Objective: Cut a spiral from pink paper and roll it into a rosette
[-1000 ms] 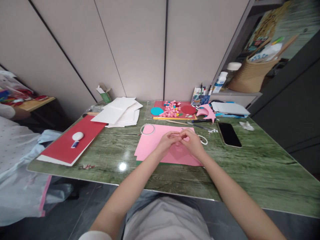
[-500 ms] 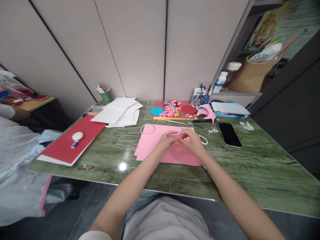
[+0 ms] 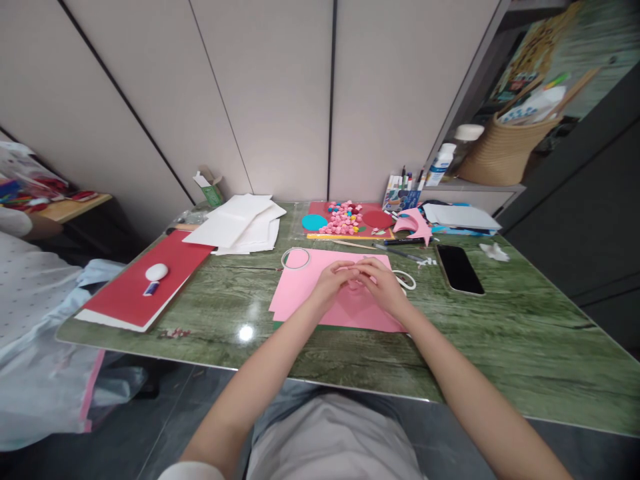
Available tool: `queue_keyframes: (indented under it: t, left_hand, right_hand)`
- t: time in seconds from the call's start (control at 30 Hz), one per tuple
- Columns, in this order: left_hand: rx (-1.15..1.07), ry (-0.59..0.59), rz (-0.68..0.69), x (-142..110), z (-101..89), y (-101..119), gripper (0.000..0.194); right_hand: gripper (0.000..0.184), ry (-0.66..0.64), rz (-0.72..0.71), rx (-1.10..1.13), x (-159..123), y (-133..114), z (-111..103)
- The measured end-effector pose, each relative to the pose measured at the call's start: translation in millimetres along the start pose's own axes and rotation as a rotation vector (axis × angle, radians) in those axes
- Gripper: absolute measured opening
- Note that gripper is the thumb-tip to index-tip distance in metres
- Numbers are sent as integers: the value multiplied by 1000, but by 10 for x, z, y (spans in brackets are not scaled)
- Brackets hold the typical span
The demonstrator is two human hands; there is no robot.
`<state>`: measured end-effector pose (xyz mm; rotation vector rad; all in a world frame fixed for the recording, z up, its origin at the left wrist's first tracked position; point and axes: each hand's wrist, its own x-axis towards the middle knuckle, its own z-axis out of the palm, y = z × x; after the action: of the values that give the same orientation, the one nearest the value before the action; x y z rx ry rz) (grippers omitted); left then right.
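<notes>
My left hand (image 3: 333, 283) and my right hand (image 3: 379, 285) meet fingertip to fingertip above a stack of pink paper (image 3: 300, 297). Both are closed in a pinch around a small pink piece (image 3: 354, 285), mostly covered by the fingers; it looks like paper. White-handled scissors (image 3: 407, 280) lie just beyond my right hand, their blades out of sight. On the stack's far left corner rests a thin pale ring (image 3: 295, 259). Behind my hands, a heap of small pink folded pieces (image 3: 343, 219), with a few blue, red and yellow ones, sits on a red sheet.
A black phone (image 3: 459, 269) lies to the right, near a crumpled tissue (image 3: 494, 252). Pens (image 3: 405, 242) and a pink paper offcut (image 3: 413, 225) are farther back. White sheets (image 3: 233, 223) and a red sheet (image 3: 150, 280) occupy the left. Another person sits at far left.
My fingers shift slightly around the small pink piece, and the right fingers now lie flatter and closer to the left ones. The things on the table stay in place.
</notes>
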<state>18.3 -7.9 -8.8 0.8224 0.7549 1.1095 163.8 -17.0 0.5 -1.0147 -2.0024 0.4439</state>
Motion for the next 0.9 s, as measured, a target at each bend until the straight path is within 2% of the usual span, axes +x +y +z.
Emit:
queue_keyframes:
  t: [0.33, 0.67, 0.77, 0.9]
  left_hand:
    - [-9, -58, -12, -9, 4, -44, 38]
    - [51, -147, -20, -29, 31, -67, 39]
    - [42, -121, -22, -29, 30, -69, 41]
    - [-5, -19, -36, -7, 12, -82, 41]
  right_hand:
    - [5, 94, 44, 7, -2, -31, -20]
    - [13, 89, 63, -23, -4, -4, 0]
    - [12, 81, 68, -34, -2, -16, -6]
    - [7, 48, 80, -12, 5, -46, -30]
